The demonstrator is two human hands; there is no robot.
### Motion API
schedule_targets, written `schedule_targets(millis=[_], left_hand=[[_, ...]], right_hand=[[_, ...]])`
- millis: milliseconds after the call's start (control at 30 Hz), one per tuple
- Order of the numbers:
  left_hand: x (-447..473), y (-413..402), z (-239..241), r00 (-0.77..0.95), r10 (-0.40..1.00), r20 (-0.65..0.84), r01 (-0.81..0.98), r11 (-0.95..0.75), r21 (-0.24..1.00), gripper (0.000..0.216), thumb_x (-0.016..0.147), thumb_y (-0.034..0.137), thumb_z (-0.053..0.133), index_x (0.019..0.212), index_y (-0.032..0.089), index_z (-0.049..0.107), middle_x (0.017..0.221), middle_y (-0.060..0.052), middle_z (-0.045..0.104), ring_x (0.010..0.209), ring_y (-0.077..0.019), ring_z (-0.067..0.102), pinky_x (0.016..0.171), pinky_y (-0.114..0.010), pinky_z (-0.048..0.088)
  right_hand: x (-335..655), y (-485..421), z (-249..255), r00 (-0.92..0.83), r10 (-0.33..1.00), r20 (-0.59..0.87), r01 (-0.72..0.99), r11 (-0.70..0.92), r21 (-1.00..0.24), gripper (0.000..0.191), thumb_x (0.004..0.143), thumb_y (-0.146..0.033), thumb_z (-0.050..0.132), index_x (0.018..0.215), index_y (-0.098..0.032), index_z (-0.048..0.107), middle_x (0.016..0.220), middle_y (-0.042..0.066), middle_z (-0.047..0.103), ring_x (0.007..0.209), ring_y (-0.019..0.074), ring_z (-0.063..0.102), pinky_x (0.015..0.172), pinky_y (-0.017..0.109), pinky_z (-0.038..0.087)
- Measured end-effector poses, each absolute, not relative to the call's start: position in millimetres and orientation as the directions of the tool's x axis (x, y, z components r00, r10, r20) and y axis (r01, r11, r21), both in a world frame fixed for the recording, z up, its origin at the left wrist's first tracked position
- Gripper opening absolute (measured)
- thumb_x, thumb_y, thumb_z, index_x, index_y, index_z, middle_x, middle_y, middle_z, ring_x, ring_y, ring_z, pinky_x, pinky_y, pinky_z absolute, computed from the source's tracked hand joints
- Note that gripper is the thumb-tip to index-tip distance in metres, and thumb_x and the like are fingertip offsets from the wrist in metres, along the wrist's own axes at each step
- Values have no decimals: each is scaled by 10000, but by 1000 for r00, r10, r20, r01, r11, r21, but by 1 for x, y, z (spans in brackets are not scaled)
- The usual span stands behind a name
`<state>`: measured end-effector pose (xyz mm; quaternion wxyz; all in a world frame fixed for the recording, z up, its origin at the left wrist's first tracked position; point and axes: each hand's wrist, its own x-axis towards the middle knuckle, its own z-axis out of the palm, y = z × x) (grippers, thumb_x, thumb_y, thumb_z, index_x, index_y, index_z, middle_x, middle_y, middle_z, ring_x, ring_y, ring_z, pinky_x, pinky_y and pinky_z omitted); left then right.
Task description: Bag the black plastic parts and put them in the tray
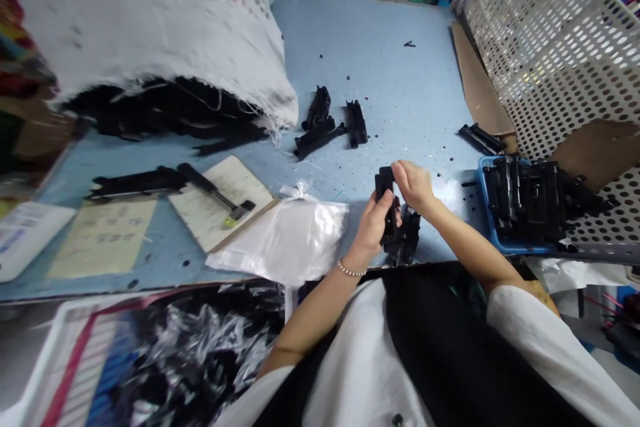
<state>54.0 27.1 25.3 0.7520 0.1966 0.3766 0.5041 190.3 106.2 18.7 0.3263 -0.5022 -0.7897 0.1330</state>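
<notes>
My left hand [373, 221] is closed around a long black plastic part [384, 181], held upright near the table's front edge. At that part's upper end is my right hand [414, 184], its fingers bent against the part's right side; the fingertips are partly hidden. More black plastic parts [411, 237] lie just below my hands at the table edge. Farther back on the table rest several similar parts [356, 123]. To the right, a blue basket [482, 197] holds a heap of black parts [535, 197].
A large white woven sack [165, 20] spills black parts at the left. Nearby lie a clear plastic bag [295, 237], a small board [220, 197] with a black-handled tool [213, 190], and paper [103, 237]. A perforated white crate [555, 47] stands at the right.
</notes>
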Motion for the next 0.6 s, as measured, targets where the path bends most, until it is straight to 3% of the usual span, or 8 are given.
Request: schedule_targets(millis=[100, 200, 267, 367, 433, 500, 533, 600], left_hand=[[42, 40, 24, 132, 917, -377, -652, 367, 663, 573, 704, 590, 823, 1050, 188, 607, 757, 34, 619, 528, -71, 556, 488, -214, 447], [35, 46, 24, 146, 925, -352, -655, 357, 666, 559, 745, 588, 788, 1091, 190, 601, 785, 27, 623, 555, -66, 565, 520, -206, 462], [34, 45, 22, 105, 946, -307, -600, 306, 739, 515, 779, 583, 760, 1060, 191, 579, 821, 14, 632, 584, -69, 582, 557, -208, 485], [32, 42, 8, -94, 977, -193, -453, 131, 882, 604, 768, 503, 801, 1206, 246, 474, 971, -1, 660, 679, -97, 645, 662, -241, 550], [29, 39, -9, -160, 976, -145, -347, 82, 934, 698, 783, 463, 793, 1319, 287, 381, 1094, -24, 662, 781, -132, 686, 732, -281, 582], [26, 35, -29, -94, 983, -155, -211, 133, 969, 607, 861, 469, 700, 1348, 268, 398, 1152, -61, 669, 891, -177, 703, 790, -330, 592], [26, 31, -38, -42, 987, -158, -110, 153, 982, 523, 898, 459, 643, 1335, 248, 447, 1164, -78, 675, 958, -203, 699, 839, -361, 588], [28, 23, -56, 22, 993, -118, 147, 113, 983, 390, 941, 404, 557, 1281, 213, 560, 1193, -108, 677, 1118, -253, 649, 990, -444, 534]], right_hand=[[184, 76, 13, -362, 873, 328, 656, 488, -576, 624, 1061, -568, 141, 767, -213, 562, 678, 29, 558, 653, 170, 500, 645, 313, 378], [181, 36, -2, -500, 709, 498, 624, 693, -361, 563, 1036, -581, 272, 759, -209, 591, 739, 64, 601, 709, 200, 503, 681, 352, 372], [177, 20, -11, -509, 674, 535, 633, 715, -297, 516, 1049, -481, 290, 716, -212, 577, 717, 61, 595, 685, 197, 492, 672, 355, 361], [175, 29, -9, -559, 758, 337, 656, 653, -378, 474, 1065, -405, 302, 770, -200, 610, 745, 51, 619, 701, 179, 529, 692, 324, 384], [183, 61, 4, -521, 850, 76, 761, 503, -410, 417, 1063, -445, 363, 895, -197, 653, 843, 53, 665, 773, 172, 574, 723, 294, 400], [203, 108, 22, -254, 961, -107, 922, 207, -328, 345, 1062, -431, 404, 1061, -201, 661, 1023, 78, 695, 912, 183, 605, 788, 285, 410], [218, 134, 30, -50, 991, -125, 969, 18, -246, 316, 1062, -411, 420, 1180, -215, 637, 1154, 90, 681, 1018, 192, 600, 856, 291, 408], [252, 178, 43, 169, 983, -67, 970, -178, -166, 386, 1067, -219, 354, 1415, -116, 487, 1450, 236, 500, 1275, 270, 492, 1009, 390, 350]])
